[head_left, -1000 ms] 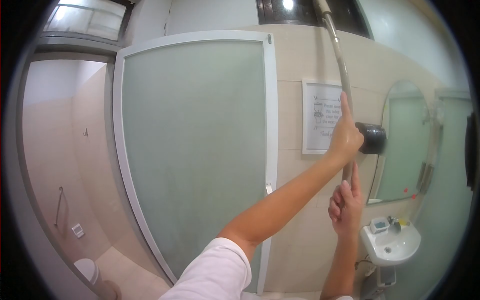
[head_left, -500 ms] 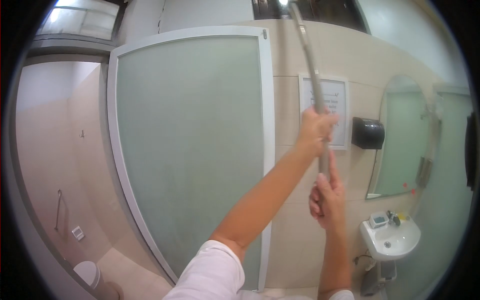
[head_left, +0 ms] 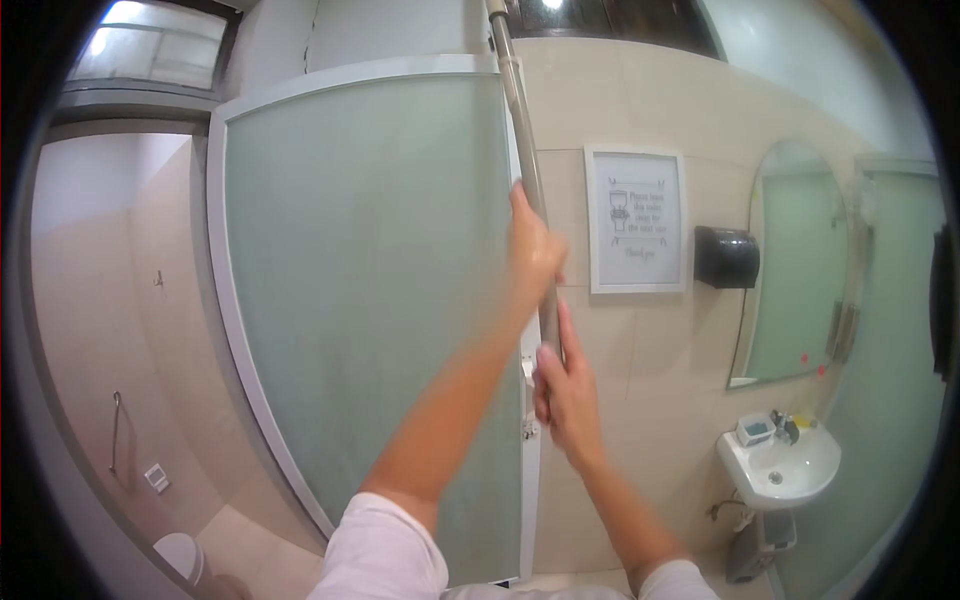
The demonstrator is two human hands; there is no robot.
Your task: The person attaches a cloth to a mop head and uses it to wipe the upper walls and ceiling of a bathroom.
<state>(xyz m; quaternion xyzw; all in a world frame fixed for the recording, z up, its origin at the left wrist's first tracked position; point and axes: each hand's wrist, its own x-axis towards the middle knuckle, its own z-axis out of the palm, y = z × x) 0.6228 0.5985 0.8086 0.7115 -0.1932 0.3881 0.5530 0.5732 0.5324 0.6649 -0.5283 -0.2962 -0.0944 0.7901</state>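
Note:
A long grey-beige pole [head_left: 530, 160] rises in front of me, leaning slightly left. Its top runs out of the upper edge of the view, so whatever is on that end is hidden. Higher on the shaft, my left hand [head_left: 537, 248] is closed round it, one finger pointing up along it. Lower down, my right hand [head_left: 572, 405] grips the pole near its bottom end, with the index finger stretched along the shaft. Behind the pole, the white-framed frosted glass door [head_left: 370, 290] overlaps with it and with my left forearm.
Right of the pole, a framed sign [head_left: 637, 265], a black dispenser [head_left: 727, 257] and an arched mirror [head_left: 800, 270] are on the tiled wall. Below are a white sink [head_left: 790, 470] and a grey bin [head_left: 760, 550]. At left, a toilet [head_left: 180, 553] shows through the doorway.
Both hands and the pole have moved left, from in front of the framed sign to the glass door's right edge. The sign now shows fully. Both hands keep their grip.

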